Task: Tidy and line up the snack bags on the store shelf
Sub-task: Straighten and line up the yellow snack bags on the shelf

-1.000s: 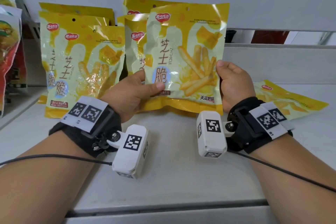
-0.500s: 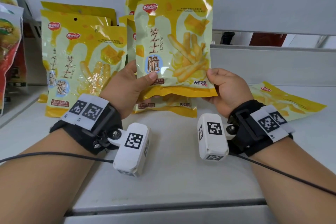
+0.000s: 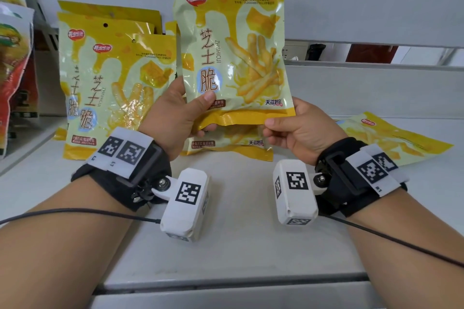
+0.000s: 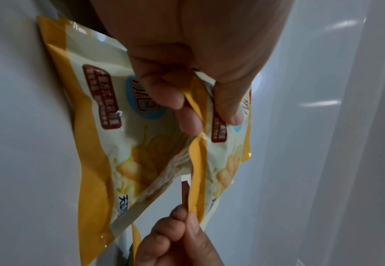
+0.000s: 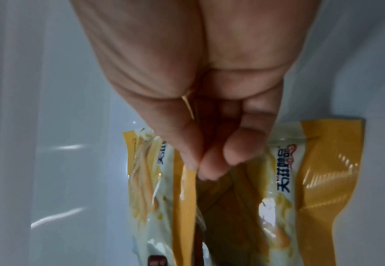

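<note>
I hold one yellow cheese-stick snack bag (image 3: 233, 52) upright above the shelf, its print facing me. My left hand (image 3: 190, 113) grips its lower left corner, thumb on the front (image 4: 228, 100). My right hand (image 3: 283, 125) pinches the bottom seam at the lower right (image 5: 198, 162). Another bag of the same kind (image 3: 233, 144) leans behind and below the held one (image 4: 109, 144). A stack of upright bags (image 3: 113, 88) stands to the left. One bag (image 3: 391, 135) lies flat on the right.
The white shelf board (image 3: 238, 246) runs from the bags to a front edge near me. Red and green snack bags (image 3: 12, 70) stand at the far left. A white back panel (image 3: 376, 88) rises behind, with a gap above it.
Both hands have lifted the bag and carried it slightly left, uncovering the bag behind it. My right hand slid from the bag's right side down to its bottom corner.
</note>
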Action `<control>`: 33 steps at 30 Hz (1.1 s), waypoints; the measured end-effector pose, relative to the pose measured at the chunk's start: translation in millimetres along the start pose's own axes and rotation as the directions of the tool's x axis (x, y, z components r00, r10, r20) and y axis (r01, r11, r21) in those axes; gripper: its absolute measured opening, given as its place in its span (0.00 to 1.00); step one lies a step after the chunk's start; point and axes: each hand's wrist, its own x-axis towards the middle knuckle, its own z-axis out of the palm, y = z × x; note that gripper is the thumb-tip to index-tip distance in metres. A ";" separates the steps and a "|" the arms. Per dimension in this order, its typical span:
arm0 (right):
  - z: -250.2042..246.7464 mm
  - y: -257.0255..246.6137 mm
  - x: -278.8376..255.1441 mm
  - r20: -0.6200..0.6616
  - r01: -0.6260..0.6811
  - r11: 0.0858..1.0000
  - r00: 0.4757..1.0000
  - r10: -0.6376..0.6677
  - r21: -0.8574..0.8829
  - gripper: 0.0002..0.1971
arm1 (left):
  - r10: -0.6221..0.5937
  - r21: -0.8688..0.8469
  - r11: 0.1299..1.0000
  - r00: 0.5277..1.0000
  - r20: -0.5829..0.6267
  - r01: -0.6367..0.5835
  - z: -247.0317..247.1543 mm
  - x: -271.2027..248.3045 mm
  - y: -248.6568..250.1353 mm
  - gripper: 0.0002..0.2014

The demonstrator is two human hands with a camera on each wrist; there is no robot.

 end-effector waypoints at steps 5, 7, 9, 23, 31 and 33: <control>0.2 -1.5 -1.1 -0.012 0.051 0.998 0.999 -0.051 -0.043 0.14 | 0.024 0.015 1.000 1.000 0.003 -0.024 0.6 -1.3 1.2 0.09; 0.6 -1.3 -0.9 -0.026 0.066 0.997 0.997 -0.068 -0.047 0.13 | 0.026 0.003 1.000 1.000 0.002 -0.026 1.6 -2.3 1.1 0.09; 0.5 -0.6 0.0 -0.065 0.071 0.996 0.995 -0.074 -0.044 0.13 | 0.033 -0.003 0.999 0.999 -0.005 -0.033 2.5 -3.0 0.9 0.08; 6.4 -11.2 -11.0 -0.005 0.309 0.951 0.951 -0.309 -0.025 0.33 | 0.122 0.005 0.992 0.968 0.218 -0.126 44.0 -9.1 20.9 0.13; -3.7 -19.7 -6.6 -0.285 0.379 0.919 0.898 -0.337 0.110 0.07 | 0.166 0.032 0.985 0.977 0.135 -0.172 74.4 -2.4 32.5 0.19; -6.2 -21.5 -6.9 -0.297 0.388 0.912 0.893 -0.338 0.129 0.05 | 0.180 0.030 0.983 0.983 0.021 -0.180 74.9 3.2 35.3 0.14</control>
